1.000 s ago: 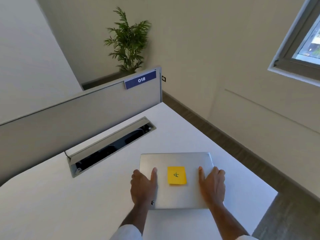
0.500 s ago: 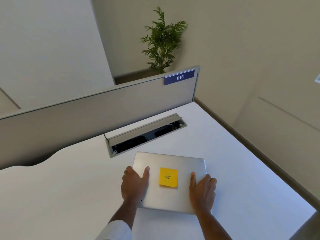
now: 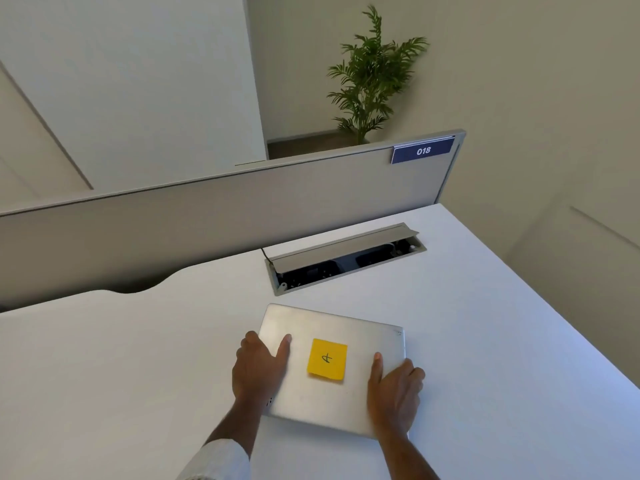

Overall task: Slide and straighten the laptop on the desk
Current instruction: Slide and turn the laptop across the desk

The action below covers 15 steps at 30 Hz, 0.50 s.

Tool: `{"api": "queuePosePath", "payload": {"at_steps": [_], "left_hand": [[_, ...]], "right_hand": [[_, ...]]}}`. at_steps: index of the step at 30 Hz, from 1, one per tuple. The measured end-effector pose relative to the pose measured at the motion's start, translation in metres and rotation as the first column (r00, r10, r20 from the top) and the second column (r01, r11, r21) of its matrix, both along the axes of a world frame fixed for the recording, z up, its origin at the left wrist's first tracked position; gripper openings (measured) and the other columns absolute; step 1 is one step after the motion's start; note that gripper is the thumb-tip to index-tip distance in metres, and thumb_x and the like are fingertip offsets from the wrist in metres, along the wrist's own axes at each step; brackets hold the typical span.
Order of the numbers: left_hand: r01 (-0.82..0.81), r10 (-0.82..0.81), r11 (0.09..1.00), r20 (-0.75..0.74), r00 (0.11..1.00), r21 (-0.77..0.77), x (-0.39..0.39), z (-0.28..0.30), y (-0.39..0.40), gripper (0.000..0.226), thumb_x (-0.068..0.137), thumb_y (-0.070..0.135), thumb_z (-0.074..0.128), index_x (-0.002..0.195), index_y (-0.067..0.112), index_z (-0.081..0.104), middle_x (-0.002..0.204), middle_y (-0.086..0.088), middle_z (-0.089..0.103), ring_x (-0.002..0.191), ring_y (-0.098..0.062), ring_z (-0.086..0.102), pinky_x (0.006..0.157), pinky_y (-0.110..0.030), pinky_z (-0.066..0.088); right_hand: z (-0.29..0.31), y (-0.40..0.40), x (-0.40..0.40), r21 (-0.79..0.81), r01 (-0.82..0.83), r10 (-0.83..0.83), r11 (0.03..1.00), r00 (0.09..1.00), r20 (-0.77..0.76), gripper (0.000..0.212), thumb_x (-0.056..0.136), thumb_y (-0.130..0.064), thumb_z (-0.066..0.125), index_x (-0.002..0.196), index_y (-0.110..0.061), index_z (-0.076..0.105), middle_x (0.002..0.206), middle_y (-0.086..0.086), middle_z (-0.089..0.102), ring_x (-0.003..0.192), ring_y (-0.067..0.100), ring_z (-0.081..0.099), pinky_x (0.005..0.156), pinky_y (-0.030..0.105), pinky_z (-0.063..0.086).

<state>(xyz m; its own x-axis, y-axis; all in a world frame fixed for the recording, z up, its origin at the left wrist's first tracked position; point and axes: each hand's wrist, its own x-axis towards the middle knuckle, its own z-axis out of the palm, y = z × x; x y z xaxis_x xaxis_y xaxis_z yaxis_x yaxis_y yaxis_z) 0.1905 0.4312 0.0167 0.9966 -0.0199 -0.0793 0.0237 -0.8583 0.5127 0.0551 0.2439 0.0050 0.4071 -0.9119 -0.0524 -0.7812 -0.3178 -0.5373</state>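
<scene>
Your closed silver laptop (image 3: 332, 372) lies flat on the white desk (image 3: 138, 358), just on your side of the open cable tray (image 3: 346, 258) and a little to its left. A yellow sticky note (image 3: 327, 363) sits near the middle of the lid.

Your left hand (image 3: 258, 370) rests over the laptop's left edge, palm down, thumb laid across the lid and fingers wrapped over the side. Your right hand (image 3: 394, 393) does the same on the right edge, nearer the front corner. Neither hand is clenched: both are flat and loosely spread, clasping the machine between them, not pinching it.

What the next move turns on is the angle. The laptop's long axis runs left to right between your hands, but its far edge is not parallel with the cable tray: the tray's right end climbs away from you, while the laptop's far right corner sits nearer you than its far left corner. To square it, you would likely push the right side away from you, towards the tray, and hold or draw back the left. Both hands are on it; the right, at the lagging side, looks best placed to lead.
</scene>
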Motion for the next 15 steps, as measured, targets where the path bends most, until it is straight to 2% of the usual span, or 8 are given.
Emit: {"api": "queuePosePath", "payload": {"at_steps": [5,15], "left_hand": [[-0.046,0.046,0.999,-0.009,0.999,-0.007,0.009,-0.008,0.041,0.068,0.083,0.077,0.045,0.102,0.012,0.043,0.105,-0.01,0.06,0.102,-0.035,0.061,0.077,-0.045,0.054],[-0.118,0.118,0.993,-0.022,0.993,0.011,0.017,-0.024,0.095,0.066,0.084,0.077,0.046,0.1,0.013,0.041,0.103,-0.01,0.06,0.1,-0.036,0.062,0.075,-0.045,0.051]], "right_hand": [[-0.006,0.035,0.018,-0.005,-0.042,0.042,0.999,0.999,-0.005,0.05,0.094,-0.047,0.056,0.106,0.001,0.052,0.099,0.019,0.049,0.092,0.041,0.058,0.069,0.05,0.056],[-0.018,0.083,0.041,-0.035,-0.131,0.13,0.991,0.991,-0.011,0.046,0.092,-0.045,0.062,0.097,-0.001,0.051,0.091,0.018,0.048,0.081,0.04,0.058,0.059,0.045,0.055]]}}
